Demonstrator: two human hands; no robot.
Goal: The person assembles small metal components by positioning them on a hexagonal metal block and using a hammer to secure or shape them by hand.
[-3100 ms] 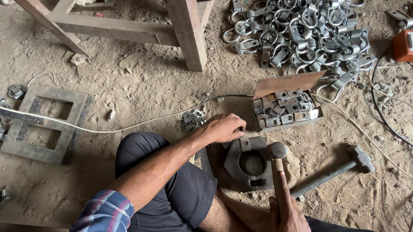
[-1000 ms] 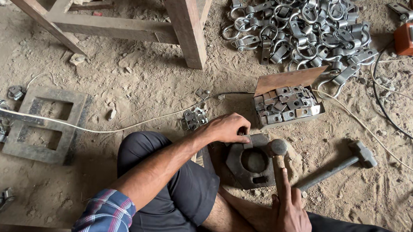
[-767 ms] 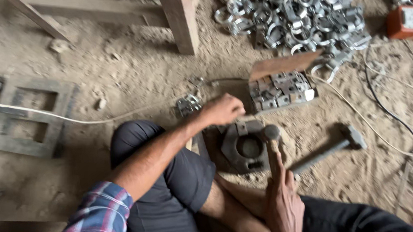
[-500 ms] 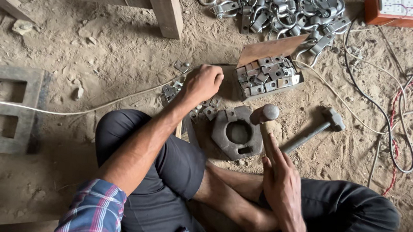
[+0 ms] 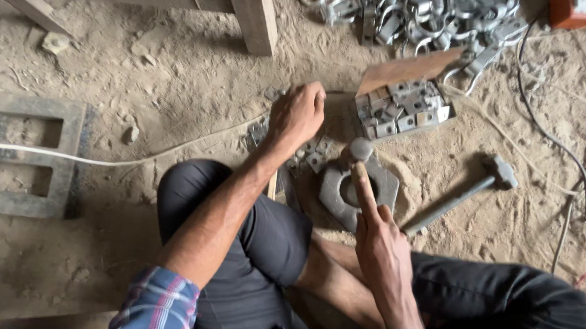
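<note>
Left hand (image 5: 298, 115) loosely curled above small metal pieces (image 5: 310, 155) on the sandy floor (image 5: 176, 76); contents of the palm hidden, grip impossible to tell. Right hand (image 5: 380, 234) wrapped around a round-headed tool (image 5: 359, 150) over the ring-shaped metal block (image 5: 356, 192), shaft mostly covered by fingers. Hammer (image 5: 464, 195) lying just beside.
</note>
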